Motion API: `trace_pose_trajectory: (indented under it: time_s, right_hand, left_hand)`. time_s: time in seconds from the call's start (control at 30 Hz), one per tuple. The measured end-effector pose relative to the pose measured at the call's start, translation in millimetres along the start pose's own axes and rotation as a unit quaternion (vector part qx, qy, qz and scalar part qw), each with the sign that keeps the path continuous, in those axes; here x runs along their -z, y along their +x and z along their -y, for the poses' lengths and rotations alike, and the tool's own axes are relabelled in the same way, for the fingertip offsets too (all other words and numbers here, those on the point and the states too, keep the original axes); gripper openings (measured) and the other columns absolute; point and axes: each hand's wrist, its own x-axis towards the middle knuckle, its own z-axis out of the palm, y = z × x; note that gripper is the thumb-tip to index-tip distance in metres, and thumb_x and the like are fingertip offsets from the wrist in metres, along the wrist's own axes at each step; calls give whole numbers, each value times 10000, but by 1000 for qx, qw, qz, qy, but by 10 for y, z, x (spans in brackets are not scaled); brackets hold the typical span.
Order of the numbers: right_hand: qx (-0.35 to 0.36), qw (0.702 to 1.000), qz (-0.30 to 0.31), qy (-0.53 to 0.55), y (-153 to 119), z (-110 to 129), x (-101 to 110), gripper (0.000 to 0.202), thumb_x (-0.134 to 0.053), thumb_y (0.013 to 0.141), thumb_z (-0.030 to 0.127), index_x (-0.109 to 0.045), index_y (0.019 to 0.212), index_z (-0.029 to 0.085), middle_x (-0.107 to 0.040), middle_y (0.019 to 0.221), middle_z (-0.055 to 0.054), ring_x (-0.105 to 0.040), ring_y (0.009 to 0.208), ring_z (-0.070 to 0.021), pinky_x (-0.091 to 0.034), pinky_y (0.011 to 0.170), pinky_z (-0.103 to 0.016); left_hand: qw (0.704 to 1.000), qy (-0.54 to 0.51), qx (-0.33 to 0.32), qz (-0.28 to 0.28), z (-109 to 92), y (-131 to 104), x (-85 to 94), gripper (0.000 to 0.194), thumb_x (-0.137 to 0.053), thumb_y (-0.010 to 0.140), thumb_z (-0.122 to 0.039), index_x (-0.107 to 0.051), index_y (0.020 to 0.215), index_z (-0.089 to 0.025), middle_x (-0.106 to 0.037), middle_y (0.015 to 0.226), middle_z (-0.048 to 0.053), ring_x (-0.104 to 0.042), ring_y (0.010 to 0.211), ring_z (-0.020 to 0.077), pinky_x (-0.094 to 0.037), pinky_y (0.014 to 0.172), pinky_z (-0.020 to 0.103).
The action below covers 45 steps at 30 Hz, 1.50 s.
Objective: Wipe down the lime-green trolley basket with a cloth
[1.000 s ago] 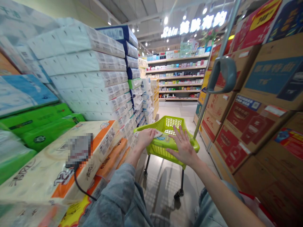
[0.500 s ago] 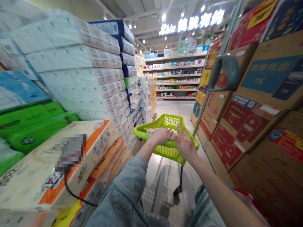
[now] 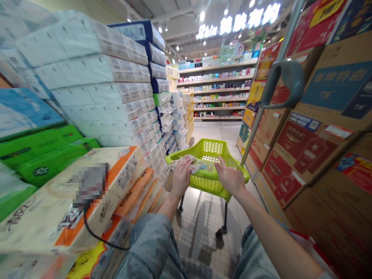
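basket on wheels stands in the aisle centre, ahead of the person. left hand rests on its near left rim over a cloth; right hand on its near right rim. tissue packs stacked left; cartons stacked right; shelves behind.

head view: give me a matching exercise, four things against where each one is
Things:
1. left hand
2. right hand
3. green basket trolley
4. grey handle

Places:
a. upper right, before the cardboard boxes
b. on the aisle floor, on wheels
c. on a cloth at the near left rim
d. on the near right rim

Pairs: 1-c, 2-d, 3-b, 4-a
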Motion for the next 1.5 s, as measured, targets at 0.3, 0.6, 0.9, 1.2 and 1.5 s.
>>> trace_pose_trajectory:
  time_s: [0.3, 0.6, 0.9, 1.2, 1.5]
  right_hand:
    - [54, 995, -24, -84, -17, -56, -41, 683, -42, 907, 533, -386, 1360, 154, -685, 686, -88, -646, 641, -192, -422, 584, -268]
    - [50, 994, -25, -96, 10, -143, -32, 659, -34, 914, 522, -442, 1319, 200, -698, 715, -73, -655, 664, -181, -413, 572, -254]
    - [44, 996, -17, -82, 20, -488, 6, 603, -50, 923, 511, -508, 1240, 279, -712, 842, -29, -656, 721, -159, -386, 550, -233]
    - [62, 995, -31, -65, 2, -513, 16, 549, -126, 928, 506, -543, 1209, 289, -714, 851, -30, -655, 730, -161, -371, 532, -223]
    - [66, 995, -21, -72, 43, -537, 45, 509, -166, 930, 490, -562, 1188, 299, -712, 810, -25, -655, 732, -160, -362, 526, -215]
  left_hand:
    - [994, 22, -15, 106, 375, 141, 268, 372, -287, 930, -281, -547, 1177, -183, -605, 1171, 68, -524, 1108, 164, -333, 1027, 368]
    - [906, 102, 121, 393, 361, 813, 130, 477, -277, 870, -390, -682, 775, -157, -683, 797, 75, -613, 723, 178, -406, 620, 252]
    - [919, 66, 34, 387, 332, 762, 53, 509, -244, 891, -397, -662, 706, -175, -666, 745, 46, -584, 694, 154, -373, 634, 239]
    - [957, 66, -105, 263, 774, 537, 472, 383, -311, 926, -364, -649, 860, -196, -653, 920, 47, -554, 927, 162, -378, 907, 328]
    - [985, 1, -72, 155, 201, 219, 357, 299, -352, 917, -295, -605, 1033, -185, -610, 1014, 69, -529, 979, 179, -400, 918, 362]
